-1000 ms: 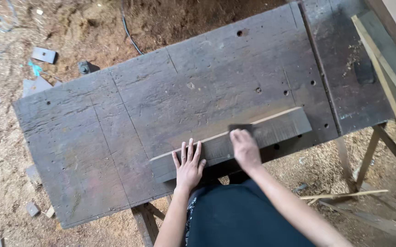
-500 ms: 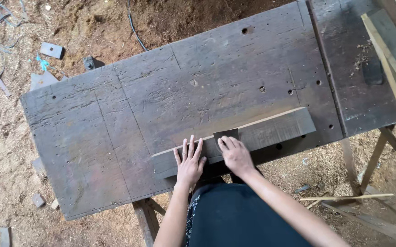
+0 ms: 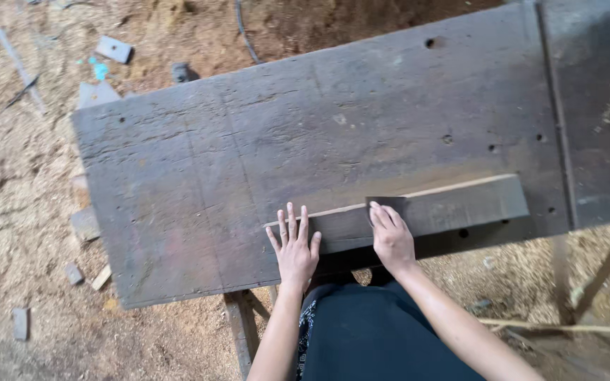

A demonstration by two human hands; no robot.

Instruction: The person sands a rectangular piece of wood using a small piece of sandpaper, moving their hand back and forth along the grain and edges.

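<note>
A long dark wooden plank (image 3: pixel 460 206) with a pale upper edge lies along the near side of a weathered workbench (image 3: pixel 305 134). My left hand (image 3: pixel 294 247) presses flat on the plank's left end, fingers spread. My right hand (image 3: pixel 391 236) sits on the plank a little to the right, pressing a dark sheet of sandpaper (image 3: pixel 389 203) under its fingertips against the plank's upper edge.
Sawdust covers the ground around the bench. Small wood offcuts (image 3: pixel 113 48) lie scattered at the left, and a dark cable (image 3: pixel 243 35) runs at the top. A thin wooden strip (image 3: pixel 552 326) lies at the lower right near a bench leg (image 3: pixel 601 275).
My right hand with the sandpaper slid left along the plank, then back slightly right. My left hand stayed pressed on the plank's left end.
</note>
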